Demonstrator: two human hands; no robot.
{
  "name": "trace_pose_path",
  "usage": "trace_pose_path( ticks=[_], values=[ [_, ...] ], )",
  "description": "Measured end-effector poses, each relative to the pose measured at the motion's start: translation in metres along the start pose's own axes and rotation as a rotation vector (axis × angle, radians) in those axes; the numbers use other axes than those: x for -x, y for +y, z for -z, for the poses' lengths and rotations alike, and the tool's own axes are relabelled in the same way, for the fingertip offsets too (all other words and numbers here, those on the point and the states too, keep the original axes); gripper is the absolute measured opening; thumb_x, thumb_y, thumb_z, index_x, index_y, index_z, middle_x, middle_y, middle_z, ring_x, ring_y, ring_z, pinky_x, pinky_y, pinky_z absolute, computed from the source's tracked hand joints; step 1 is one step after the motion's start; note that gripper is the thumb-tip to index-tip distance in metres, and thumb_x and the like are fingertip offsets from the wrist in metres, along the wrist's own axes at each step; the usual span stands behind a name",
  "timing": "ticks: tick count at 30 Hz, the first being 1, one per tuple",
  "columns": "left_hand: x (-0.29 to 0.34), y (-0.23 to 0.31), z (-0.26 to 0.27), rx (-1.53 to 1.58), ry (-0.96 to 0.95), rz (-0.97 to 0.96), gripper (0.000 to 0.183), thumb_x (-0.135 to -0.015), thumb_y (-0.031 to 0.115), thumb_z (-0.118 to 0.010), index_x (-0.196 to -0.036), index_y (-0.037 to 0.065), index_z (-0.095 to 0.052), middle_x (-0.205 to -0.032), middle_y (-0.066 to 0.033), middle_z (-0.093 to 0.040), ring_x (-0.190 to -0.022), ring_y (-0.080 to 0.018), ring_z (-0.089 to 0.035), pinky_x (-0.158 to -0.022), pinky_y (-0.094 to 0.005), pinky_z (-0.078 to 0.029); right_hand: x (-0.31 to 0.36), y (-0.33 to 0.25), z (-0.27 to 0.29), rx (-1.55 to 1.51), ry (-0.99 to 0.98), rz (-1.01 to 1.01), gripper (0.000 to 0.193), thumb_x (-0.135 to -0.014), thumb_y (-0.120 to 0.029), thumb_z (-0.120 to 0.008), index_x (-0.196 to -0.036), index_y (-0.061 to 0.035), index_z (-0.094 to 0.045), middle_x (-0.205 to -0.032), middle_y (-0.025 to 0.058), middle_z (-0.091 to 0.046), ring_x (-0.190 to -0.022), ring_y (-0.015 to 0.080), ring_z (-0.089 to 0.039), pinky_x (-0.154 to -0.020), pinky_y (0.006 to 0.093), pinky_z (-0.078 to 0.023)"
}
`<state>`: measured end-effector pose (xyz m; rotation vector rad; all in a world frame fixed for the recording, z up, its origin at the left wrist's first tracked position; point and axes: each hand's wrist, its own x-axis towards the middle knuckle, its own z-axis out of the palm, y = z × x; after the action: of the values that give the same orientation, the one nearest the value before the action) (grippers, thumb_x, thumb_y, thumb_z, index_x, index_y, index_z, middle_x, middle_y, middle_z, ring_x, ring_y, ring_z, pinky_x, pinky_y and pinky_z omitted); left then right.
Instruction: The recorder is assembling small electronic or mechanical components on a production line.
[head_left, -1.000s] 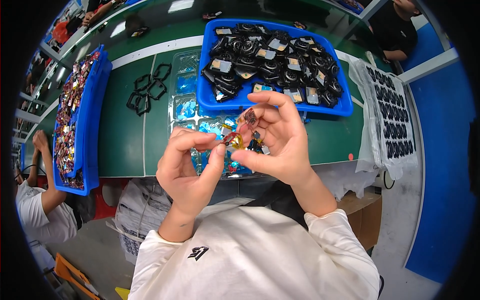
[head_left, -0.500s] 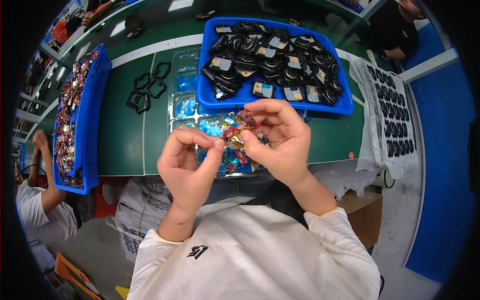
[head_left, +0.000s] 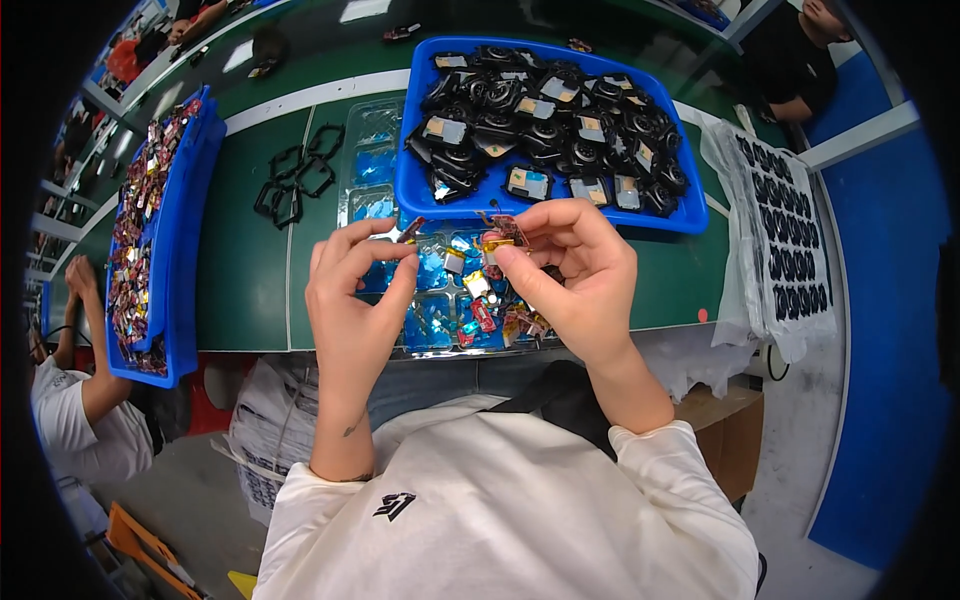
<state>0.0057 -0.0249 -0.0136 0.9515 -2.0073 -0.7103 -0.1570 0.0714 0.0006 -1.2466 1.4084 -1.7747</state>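
Note:
Between the thumb and fingertips of my right hand (head_left: 577,275) is a red circuit board (head_left: 512,230) with a small silver-and-yellow battery cell (head_left: 497,245) against it. My left hand (head_left: 352,285) is to its left, holding a small dark red board (head_left: 411,230) seen edge-on at its fingertips; just how they grip it is hard to see. Below both hands lies a clear plastic tray (head_left: 432,350) with blue film in its pockets. Loose battery cells (head_left: 476,285) and red boards (head_left: 483,316) are heaped in the tray's right part.
Beyond my hands stands a blue bin (head_left: 550,212) of black housings (head_left: 540,135). Another blue bin (head_left: 190,250), full of small boards, is at the left. Black frames (head_left: 297,175) lie on the green table (head_left: 240,290). Black parts (head_left: 785,220) sit on white sheeting at the right.
My hands have drawn apart, the left moving left with a small board at its fingertips. The right keeps a red board, and more of the heap shows between them.

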Motion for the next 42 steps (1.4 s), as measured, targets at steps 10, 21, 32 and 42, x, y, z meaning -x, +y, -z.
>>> trace_pose_path(
  ticks=[10,21,32,42],
  values=[
    [-0.004,0.022,0.002,0.571,-0.221,-0.021,0.021,-0.069,0.007,-0.075,-0.088,0.002,-0.067,-0.088,-0.0063,-0.066,-0.083,-0.0141,-0.058,-0.069,-0.0235,-0.043,-0.003,0.0,-0.005,0.327,-0.214,0.388,0.02,-0.068,0.008,-0.07,-0.086,0.0005,-0.066,-0.087,0.0089,-0.065,-0.078,0.0109,-0.059,-0.06,0.0203,-0.046],
    [0.008,0.018,0.001,0.681,-0.14,0.159,0.015,-0.067,0.004,-0.076,-0.079,0.003,-0.067,-0.075,-0.005,-0.066,-0.072,-0.0142,-0.06,-0.063,-0.0263,-0.045,0.013,-0.005,0.003,-0.159,-0.193,-0.247,0.017,-0.08,0.003,-0.065,-0.097,0.0058,-0.064,-0.093,0.0087,-0.064,-0.081,0.0122,-0.063,-0.066,0.0228,-0.052],
    [0.007,0.012,0.003,0.45,-0.345,-0.205,0.014,-0.068,0.001,-0.075,-0.079,0.002,-0.067,-0.072,-0.0041,-0.063,-0.068,-0.0153,-0.055,-0.063,-0.0258,-0.043,0.015,0.004,0.014,-0.24,-0.229,-0.158,0.012,-0.072,0.005,-0.074,-0.073,0.0032,-0.063,-0.075,0.0096,-0.064,-0.067,0.0108,-0.062,-0.057,0.0209,-0.049],
    [0.01,0.013,-0.002,0.947,-0.553,0.106,0.006,-0.077,-0.002,-0.069,-0.078,-0.001,-0.063,-0.079,-0.0054,-0.06,-0.074,-0.0126,-0.053,-0.067,-0.0239,-0.042,0.014,0.004,0.013,-0.668,-0.391,-0.42,0.017,-0.08,-0.012,-0.073,-0.075,-0.0008,-0.061,-0.072,0.007,-0.062,-0.062,0.0073,-0.057,-0.052,0.0178,-0.044]
  ],
)
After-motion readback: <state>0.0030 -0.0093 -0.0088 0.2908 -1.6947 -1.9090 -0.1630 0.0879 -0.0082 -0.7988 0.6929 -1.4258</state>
